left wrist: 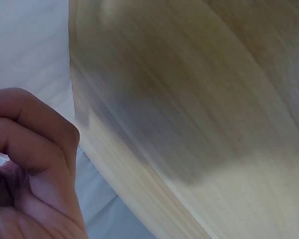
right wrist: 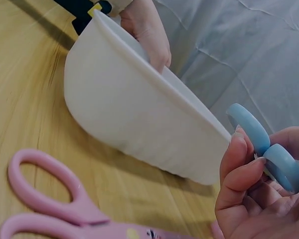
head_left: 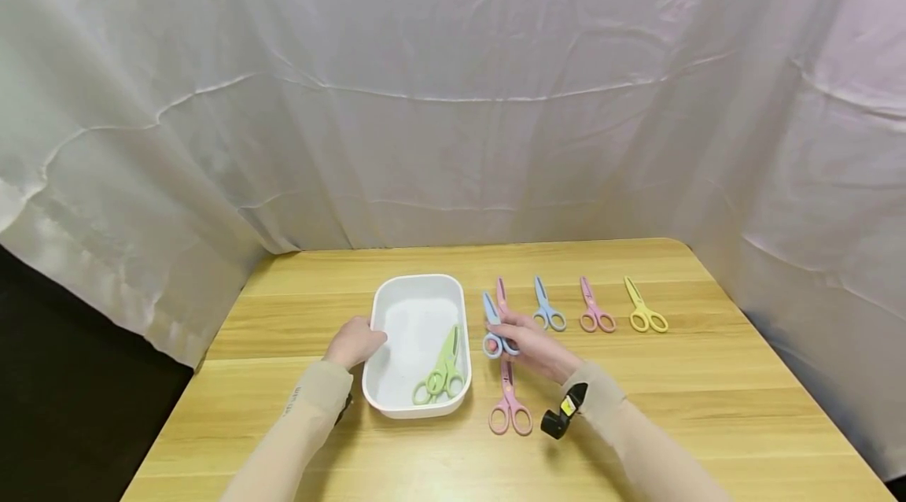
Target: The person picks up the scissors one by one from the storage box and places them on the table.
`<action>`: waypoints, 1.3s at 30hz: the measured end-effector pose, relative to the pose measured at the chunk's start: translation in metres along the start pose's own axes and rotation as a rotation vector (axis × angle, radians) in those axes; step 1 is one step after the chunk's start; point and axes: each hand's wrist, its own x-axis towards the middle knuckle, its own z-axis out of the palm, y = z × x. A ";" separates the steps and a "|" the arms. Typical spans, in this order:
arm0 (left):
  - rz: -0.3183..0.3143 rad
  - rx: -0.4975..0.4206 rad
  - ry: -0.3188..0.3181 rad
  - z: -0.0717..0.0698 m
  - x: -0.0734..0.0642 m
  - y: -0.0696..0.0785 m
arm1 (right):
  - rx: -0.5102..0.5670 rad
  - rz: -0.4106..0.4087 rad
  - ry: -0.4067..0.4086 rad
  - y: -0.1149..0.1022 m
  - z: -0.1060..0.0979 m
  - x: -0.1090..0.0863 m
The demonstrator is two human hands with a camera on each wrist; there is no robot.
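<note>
Over the table [head_left: 715,400] my right hand [head_left: 535,345] pinches one of two blue scissors [head_left: 491,308], beside the tray [head_left: 402,317] my left hand [head_left: 355,341] grips by its rim, with three pink scissors [head_left: 507,389] (my right hand partly blocks one), one yellow pair [head_left: 638,304], two overlapping green pairs [head_left: 446,368] in the tray, and a curtain [head_left: 453,140] behind.

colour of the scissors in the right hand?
Light blue scissors, clearest in the right wrist view.

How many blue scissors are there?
2. The right hand holds one blue pair; the other blue pair lies on the table, next to a pink pair. I see no more.
</note>
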 end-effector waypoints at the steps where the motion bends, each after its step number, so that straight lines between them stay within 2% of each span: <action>1: -0.001 0.002 0.001 0.000 0.000 0.000 | -0.004 0.003 0.001 0.001 -0.001 -0.001; 19: -0.004 -0.011 -0.007 -0.001 0.000 0.000 | -0.071 0.014 0.064 0.014 -0.024 -0.014; 24: 0.001 -0.012 -0.011 -0.003 -0.001 -0.002 | -0.125 0.025 0.104 0.016 -0.031 -0.018; 30: 0.007 0.020 -0.004 -0.003 -0.001 -0.001 | -0.161 0.013 0.090 0.019 -0.040 -0.024; 39: 0.005 0.017 -0.009 -0.001 0.001 -0.001 | -0.305 0.015 0.102 0.024 -0.050 -0.035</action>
